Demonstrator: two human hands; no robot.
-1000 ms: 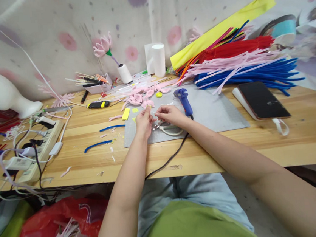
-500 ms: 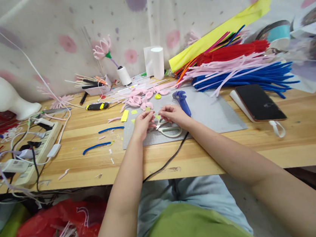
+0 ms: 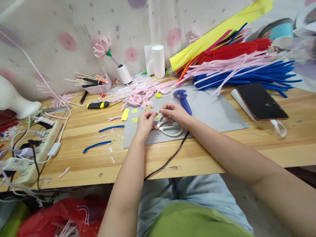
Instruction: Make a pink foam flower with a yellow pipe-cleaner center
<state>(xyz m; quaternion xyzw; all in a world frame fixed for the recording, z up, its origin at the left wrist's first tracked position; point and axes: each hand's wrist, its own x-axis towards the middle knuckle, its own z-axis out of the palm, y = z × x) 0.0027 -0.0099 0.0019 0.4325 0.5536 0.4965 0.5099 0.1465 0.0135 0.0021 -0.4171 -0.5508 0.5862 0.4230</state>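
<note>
My left hand and my right hand meet over the grey cutting mat, fingertips pinched together on a small piece too tiny to name. White-handled scissors lie on the mat just under my hands. A blue glue gun rests right behind my right hand, its black cord running off the table's front edge. Pink petal shapes and small yellow scraps lie just beyond my left hand.
Bundles of blue, pink and red pipe cleaners fill the back right, beside a black phone. A power strip with cables sits at the left, near two blue pipe cleaner pieces. A red bag lies below.
Both hands have stayed pinched together over the mat, shifting only slightly; the camera view wobbled a little.
</note>
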